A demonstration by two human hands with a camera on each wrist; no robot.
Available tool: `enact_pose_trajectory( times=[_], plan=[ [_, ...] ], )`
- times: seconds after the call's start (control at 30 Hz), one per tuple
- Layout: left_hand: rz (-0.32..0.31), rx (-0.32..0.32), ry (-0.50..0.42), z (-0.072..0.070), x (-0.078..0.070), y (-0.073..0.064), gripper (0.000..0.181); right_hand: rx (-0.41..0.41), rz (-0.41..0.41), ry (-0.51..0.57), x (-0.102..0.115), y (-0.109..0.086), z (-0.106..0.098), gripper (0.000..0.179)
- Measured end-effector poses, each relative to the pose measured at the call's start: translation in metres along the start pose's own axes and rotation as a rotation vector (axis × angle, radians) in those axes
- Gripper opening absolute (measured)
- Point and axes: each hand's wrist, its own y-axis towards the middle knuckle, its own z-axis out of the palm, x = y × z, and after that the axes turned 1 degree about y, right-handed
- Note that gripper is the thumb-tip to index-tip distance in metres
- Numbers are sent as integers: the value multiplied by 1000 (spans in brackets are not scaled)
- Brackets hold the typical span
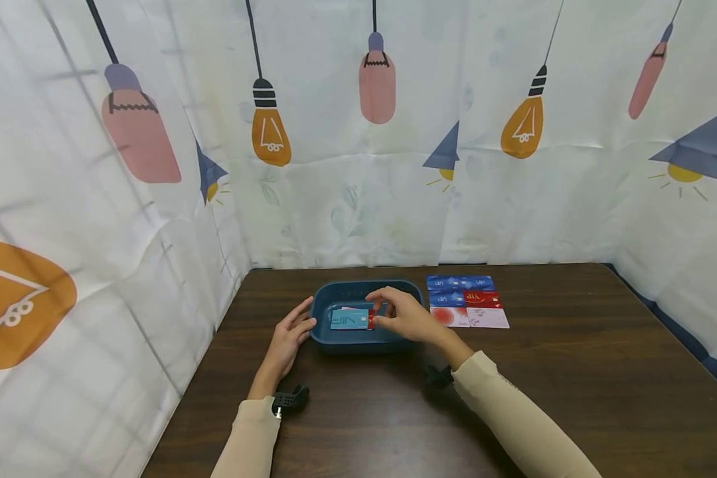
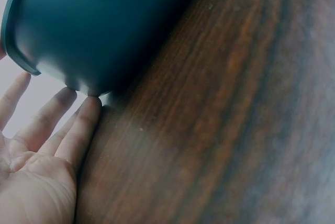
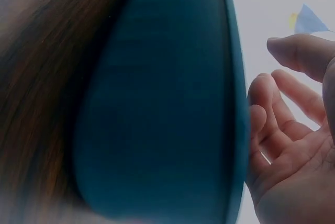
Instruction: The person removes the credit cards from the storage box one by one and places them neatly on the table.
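A dark teal plastic basin [image 1: 364,348] stands on the brown table. In it lie overlapping cards: a light blue card [image 1: 349,319] on top, with a red card [image 1: 371,320] showing beside it. My left hand [image 1: 288,342] rests against the basin's left end; in the left wrist view its extended fingertips [image 2: 90,103] touch the outer wall. Over the basin's right half hovers my right hand [image 1: 409,317], fingers bent and thumb apart from them in the right wrist view. Nothing shows between them.
Right of the basin, several cards lie in neat rows: blue cards [image 1: 460,284] at the back, a red VIP card [image 1: 479,299], a white card with a red circle [image 1: 450,317] and a pale pink card [image 1: 487,317]. A lamp-patterned curtain [image 1: 346,199] hangs behind the table.
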Motion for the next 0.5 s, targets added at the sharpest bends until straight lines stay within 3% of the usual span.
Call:
enact_pose_trajectory(
  times=[0.5],
  plan=[
    [-18, 5, 39, -1, -1, -1, 56, 72, 88, 50, -13, 38, 31, 45]
  ],
)
